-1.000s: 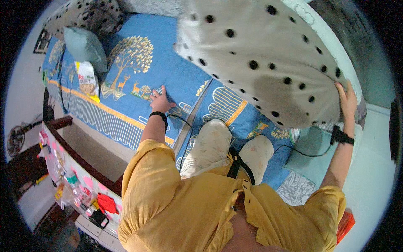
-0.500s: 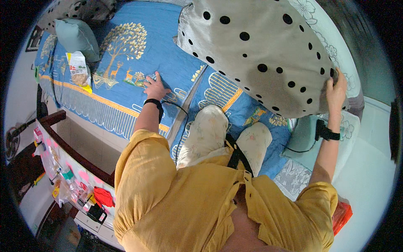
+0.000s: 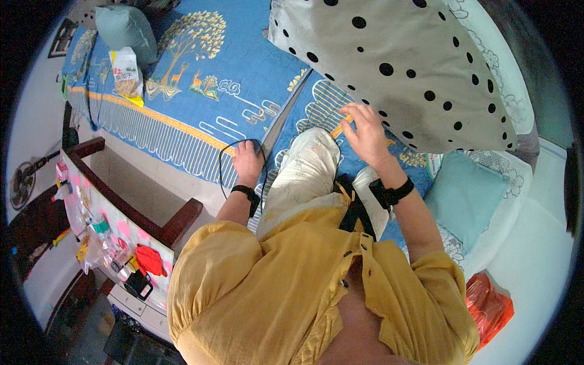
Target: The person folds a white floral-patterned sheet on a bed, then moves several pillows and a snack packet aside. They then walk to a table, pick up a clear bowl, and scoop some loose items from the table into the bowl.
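My left hand (image 3: 247, 162) rests near the front edge of the blue quilted cover (image 3: 201, 118), fingers laid down and holding nothing I can see. A thin black cable (image 3: 220, 163) loops around it from the wrist strap (image 3: 248, 198). Over my knees is my right hand (image 3: 367, 135), with fingers loosely bent and apart, nothing in it. It is just left of the lower edge of a large grey cushion with black spots (image 3: 420, 79). That cushion leans over the right part of the cover.
A pale teal pillow (image 3: 468, 194) lies at the right, a red plastic bag (image 3: 486, 307) below it. At the far left are another teal pillow (image 3: 125, 33) and a snack packet (image 3: 126, 79). A cluttered table (image 3: 131, 258) with dark wooden edging stands lower left.
My right hand has left the spotted cushion's right end and moved left over my knees. My left hand has drawn back toward the cover's front edge.
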The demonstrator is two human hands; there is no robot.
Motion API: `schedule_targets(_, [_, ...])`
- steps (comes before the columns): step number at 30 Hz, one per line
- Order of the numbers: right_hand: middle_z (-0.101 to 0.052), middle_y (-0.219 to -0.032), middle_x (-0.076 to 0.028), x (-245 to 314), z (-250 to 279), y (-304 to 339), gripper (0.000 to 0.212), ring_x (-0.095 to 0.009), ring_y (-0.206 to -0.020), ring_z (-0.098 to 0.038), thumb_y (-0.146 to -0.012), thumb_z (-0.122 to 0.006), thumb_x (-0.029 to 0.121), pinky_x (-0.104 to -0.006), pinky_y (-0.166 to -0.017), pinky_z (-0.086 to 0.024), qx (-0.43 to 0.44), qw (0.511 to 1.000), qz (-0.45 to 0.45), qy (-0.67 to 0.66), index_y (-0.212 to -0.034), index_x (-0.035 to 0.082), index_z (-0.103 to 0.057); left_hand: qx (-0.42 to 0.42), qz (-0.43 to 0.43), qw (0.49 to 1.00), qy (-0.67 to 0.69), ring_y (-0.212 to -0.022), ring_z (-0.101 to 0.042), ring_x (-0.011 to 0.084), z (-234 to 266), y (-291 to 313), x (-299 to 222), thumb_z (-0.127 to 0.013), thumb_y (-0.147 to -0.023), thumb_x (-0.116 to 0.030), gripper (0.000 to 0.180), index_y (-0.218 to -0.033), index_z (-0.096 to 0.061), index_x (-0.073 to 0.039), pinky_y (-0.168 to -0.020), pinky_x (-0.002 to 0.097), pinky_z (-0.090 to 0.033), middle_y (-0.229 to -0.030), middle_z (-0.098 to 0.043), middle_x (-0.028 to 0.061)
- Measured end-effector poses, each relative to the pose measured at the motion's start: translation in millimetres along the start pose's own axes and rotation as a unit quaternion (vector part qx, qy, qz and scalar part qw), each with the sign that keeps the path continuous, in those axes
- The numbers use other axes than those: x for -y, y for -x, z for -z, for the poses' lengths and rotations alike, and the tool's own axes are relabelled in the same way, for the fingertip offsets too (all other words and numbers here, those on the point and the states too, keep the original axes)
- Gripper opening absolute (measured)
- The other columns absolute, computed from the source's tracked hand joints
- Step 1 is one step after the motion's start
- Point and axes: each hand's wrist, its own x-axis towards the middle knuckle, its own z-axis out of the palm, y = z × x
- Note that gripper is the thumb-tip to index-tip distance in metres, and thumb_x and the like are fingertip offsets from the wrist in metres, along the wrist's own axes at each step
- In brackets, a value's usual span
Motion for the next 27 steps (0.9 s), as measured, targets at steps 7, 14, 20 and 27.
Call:
schedule_targets(7, [-0.063,-0.110,-0.012,3.1,-22.1,34.6,0.022,-0.032,-0.109,-0.060,-0.092,-0.065,0.019,-0.0439,-0.093,-0.049,0.128,0.990,-0.058,-0.023,-0.109,0.006,-0.065,0.010,0.012,0.999,0.041,-0.094,-0.063,0.0400,2.9,4.6,26.2,-0.064,-0.081,-0.016,0.022,-0.100,-0.057,-0.008,-0.075,0.0526,-0.053,-0.098,-0.064,0.0170])
schedule_targets(14, [-0.064,-0.109,-0.011,0.6,-26.8,41.0,0.021,-0.032,-0.109,-0.060,-0.092,-0.064,0.022,-0.0439,-0.094,-0.049,0.166,0.984,-0.067,-0.018,-0.108,0.007,-0.066,0.126,-0.032,0.988,0.079,-0.083,-0.068,0.0434,4.4,11.7,25.0,-0.058,-0.084,-0.016,0.013,-0.092,-0.061,-0.006,-0.074,0.0544,-0.054,-0.088,-0.070,0.0221])
schedule_targets(20, [-0.065,-0.108,-0.012,-6.5,-40.0,34.5,0.024,-0.034,-0.109,-0.060,-0.091,-0.065,0.024,-0.0454,-0.093,-0.049,0.189,0.979,-0.073,-0.009,-0.107,0.006,-0.066,0.106,-0.064,0.989,0.082,-0.085,-0.068,0.0419,-14.8,13.3,25.1,-0.058,-0.085,-0.017,0.014,-0.094,-0.062,-0.007,-0.075,0.0533,-0.055,-0.093,-0.070,0.0210])
schedule_targets(27, [-0.066,-0.106,-0.016,-25.0,-55.6,9.2,0.023,-0.037,-0.104,-0.062,-0.093,-0.065,0.022,-0.0455,-0.090,-0.050,0.219,0.973,-0.073,-0.018,-0.107,0.003,-0.065,0.413,-0.115,0.901,0.062,-0.092,-0.069,0.0398,34.1,-28.2,24.9,-0.069,-0.081,-0.036,0.033,-0.091,-0.076,-0.006,-0.081,0.0482,-0.056,-0.097,-0.073,0.0208])
